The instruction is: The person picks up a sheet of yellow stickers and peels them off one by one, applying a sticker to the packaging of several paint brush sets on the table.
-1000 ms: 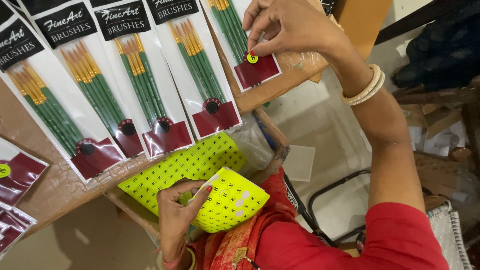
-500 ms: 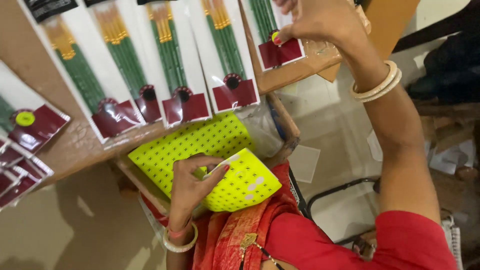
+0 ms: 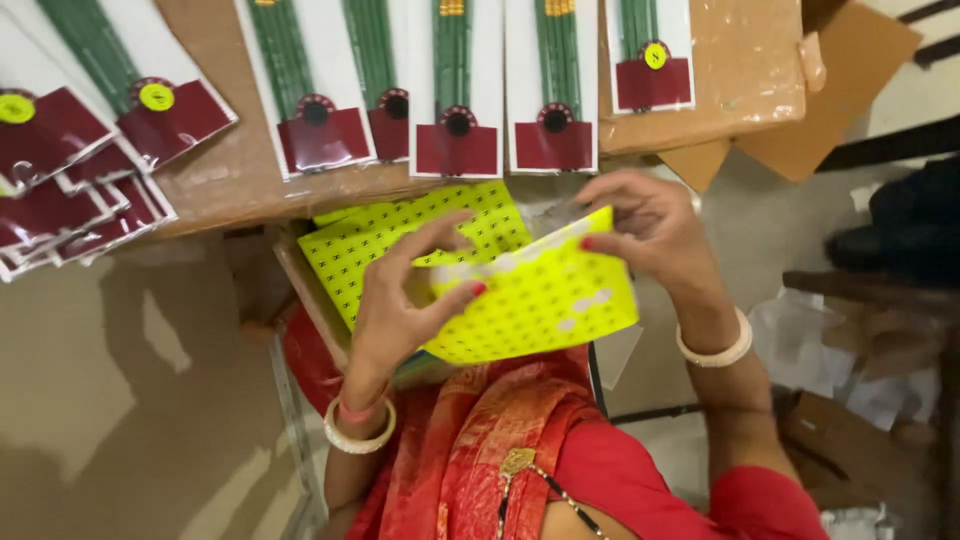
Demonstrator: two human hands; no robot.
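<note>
I hold a yellow sheet of round stickers (image 3: 545,300) over my lap. My left hand (image 3: 400,300) grips the sheet's left edge, thumb on top. My right hand (image 3: 645,225) pinches the sheet's top right edge, fingertips on the stickers. Another yellow sticker sheet (image 3: 400,240) lies flat behind it in a shallow box. On the brown board (image 3: 745,80) above lie several paintbrush packs with dark red labels; the rightmost pack (image 3: 650,60) bears a yellow sticker, while the middle packs (image 3: 455,110) show none.
More stickered brush packs (image 3: 70,160) are piled at the left of the board. A piece of brown cardboard (image 3: 830,90) juts out at the right. Dark furniture and crumpled plastic (image 3: 870,330) sit on the floor to the right.
My right hand left the rightmost pack, where a yellow sticker now sits, and came down to the sheet held by my left hand. The view shifted.
</note>
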